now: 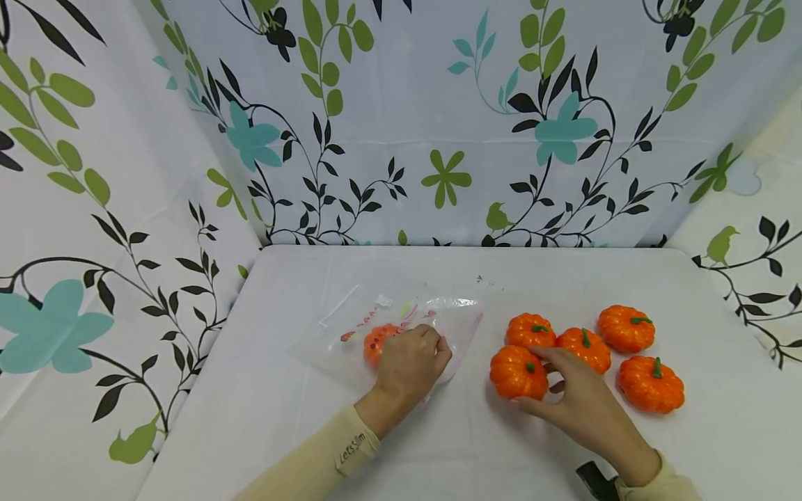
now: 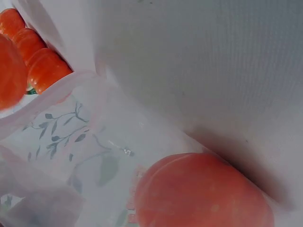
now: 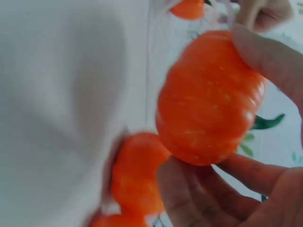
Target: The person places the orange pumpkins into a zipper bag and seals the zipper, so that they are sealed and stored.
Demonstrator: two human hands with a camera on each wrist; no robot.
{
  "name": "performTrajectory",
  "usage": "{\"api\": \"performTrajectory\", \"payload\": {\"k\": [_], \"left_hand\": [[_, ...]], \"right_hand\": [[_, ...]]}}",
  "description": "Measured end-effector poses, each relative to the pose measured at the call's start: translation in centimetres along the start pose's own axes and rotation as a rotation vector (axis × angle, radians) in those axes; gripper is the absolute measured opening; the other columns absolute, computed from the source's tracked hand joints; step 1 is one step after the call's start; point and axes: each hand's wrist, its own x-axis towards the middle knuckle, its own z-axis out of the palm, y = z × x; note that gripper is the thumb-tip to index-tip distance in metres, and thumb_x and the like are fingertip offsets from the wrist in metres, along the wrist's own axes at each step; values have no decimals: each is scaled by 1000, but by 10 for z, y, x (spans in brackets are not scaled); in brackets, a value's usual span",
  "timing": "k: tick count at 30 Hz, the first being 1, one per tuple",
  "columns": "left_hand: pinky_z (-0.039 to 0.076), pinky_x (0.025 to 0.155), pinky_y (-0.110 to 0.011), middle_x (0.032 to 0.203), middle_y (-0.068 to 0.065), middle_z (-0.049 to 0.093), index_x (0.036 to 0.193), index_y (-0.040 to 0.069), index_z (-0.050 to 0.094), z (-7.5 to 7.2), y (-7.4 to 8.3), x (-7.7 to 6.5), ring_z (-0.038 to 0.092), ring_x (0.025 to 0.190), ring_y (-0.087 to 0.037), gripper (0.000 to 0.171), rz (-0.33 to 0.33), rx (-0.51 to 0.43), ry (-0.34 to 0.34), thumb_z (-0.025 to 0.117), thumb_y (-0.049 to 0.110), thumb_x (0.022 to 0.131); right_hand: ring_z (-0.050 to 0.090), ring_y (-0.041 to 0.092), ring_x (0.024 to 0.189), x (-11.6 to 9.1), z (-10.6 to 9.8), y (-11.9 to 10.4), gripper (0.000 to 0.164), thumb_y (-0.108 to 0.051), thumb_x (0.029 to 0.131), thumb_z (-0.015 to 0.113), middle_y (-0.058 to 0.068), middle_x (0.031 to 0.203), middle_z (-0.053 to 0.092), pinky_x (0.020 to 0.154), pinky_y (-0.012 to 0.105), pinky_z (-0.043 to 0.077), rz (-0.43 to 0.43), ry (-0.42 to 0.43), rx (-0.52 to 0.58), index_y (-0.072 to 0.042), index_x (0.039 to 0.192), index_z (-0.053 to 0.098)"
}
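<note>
My right hand [image 1: 585,407] holds a small orange toy pumpkin [image 1: 515,372] with a green stem, thumb on one side and fingers on the other. The right wrist view shows this pumpkin [image 3: 208,99] raised off the white surface. To its left, my left hand [image 1: 410,358] grips the rim of a clear plastic bag [image 1: 332,334] with curled fingers. One pumpkin [image 1: 374,346] lies inside the bag, partly behind that hand. Seen from the left wrist, the bag's pinkish edge [image 2: 52,97] stands apart, with the bagged pumpkin [image 2: 203,194] behind the film.
Several more pumpkins sit close around the right hand: one behind [image 1: 530,328], one beside its fingers [image 1: 584,348], and two farther right, a back one [image 1: 626,327] and a front one [image 1: 651,385]. A leaf-patterned curtain [image 1: 401,125] rises behind the white table [image 1: 476,445].
</note>
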Motion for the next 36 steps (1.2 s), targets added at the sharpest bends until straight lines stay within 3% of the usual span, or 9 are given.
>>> {"api": "performTrajectory", "payload": {"k": [11,21,26,31,36], "left_hand": [[52,49,-25,69,0,66,72,9,71,-2,4,0,63,54,-13,11,-14,-72,14,79,13,78],[57,55,-27,74,-2,68,72,7,70,-4,5,-1,66,61,-15,11,21,-90,41,80,9,74],[56,55,-27,76,-2,68,73,6,70,-4,8,-3,66,61,-14,10,35,-116,55,79,7,74],[56,56,-28,80,-2,70,72,7,71,-2,10,-4,68,66,-15,9,33,-136,107,79,7,74],[58,61,-28,86,-3,73,71,7,71,0,11,-4,71,71,-17,7,36,-158,151,77,6,74]], "right_hand": [[60,19,99,43,48,-25,82,-56,75,84,7,128,62,82,38,55,-153,13,97,-8,137,60],[60,17,99,62,67,-39,79,-47,76,86,6,129,62,82,33,54,-215,-4,103,-7,138,59],[62,16,102,69,78,-46,62,-37,74,90,0,118,66,89,37,54,-219,-13,135,-12,125,65],[61,15,87,78,86,-55,36,-22,77,87,-6,95,66,82,35,54,-251,-39,195,-14,107,70],[63,13,84,86,92,-63,26,-8,81,78,-3,94,70,78,29,54,-346,-62,221,-4,106,71]]}}
